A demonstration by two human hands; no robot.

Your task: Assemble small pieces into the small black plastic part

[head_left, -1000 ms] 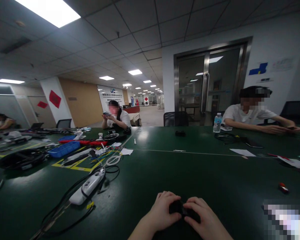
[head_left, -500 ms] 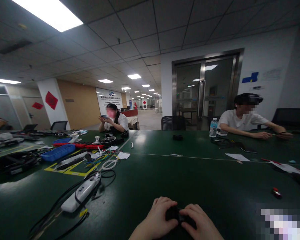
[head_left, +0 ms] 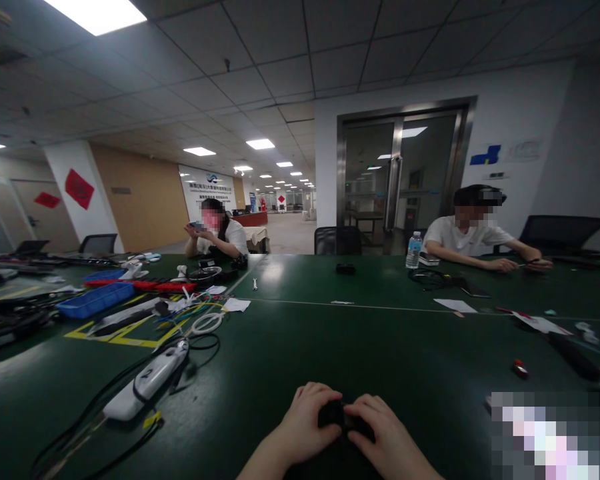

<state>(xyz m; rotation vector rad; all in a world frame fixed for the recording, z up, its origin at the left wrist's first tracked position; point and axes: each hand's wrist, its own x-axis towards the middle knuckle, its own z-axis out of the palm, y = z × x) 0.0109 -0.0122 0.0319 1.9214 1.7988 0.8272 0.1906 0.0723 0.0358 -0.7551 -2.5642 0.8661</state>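
Close to the near edge of the green table point(head_left: 260, 360), a small black object point(head_left: 336, 415) is gripped from both sides. Its kind cannot be made out, since fingers cover most of it and it blends into the dark tabletop. My left hand point(head_left: 307, 421) has its fingers curled over the object's left part, with the thumb on the near side. My right hand point(head_left: 379, 427) holds the right part in the same way, fingers on top and thumb below. The fingertips of the two hands nearly meet in the middle.
Left of my hands lies a white power strip point(head_left: 147, 383) with black cables. Farther left are a blue tray point(head_left: 96, 300) and tangled wires. A red-and-dark small item point(head_left: 519, 369) lies to the right. Across the table stands a water bottle point(head_left: 413, 251); two people sit there.
The whole view has shifted, so the room and table things appear farther left. Both hands keep their hold on the black object, with almost the same finger placement.
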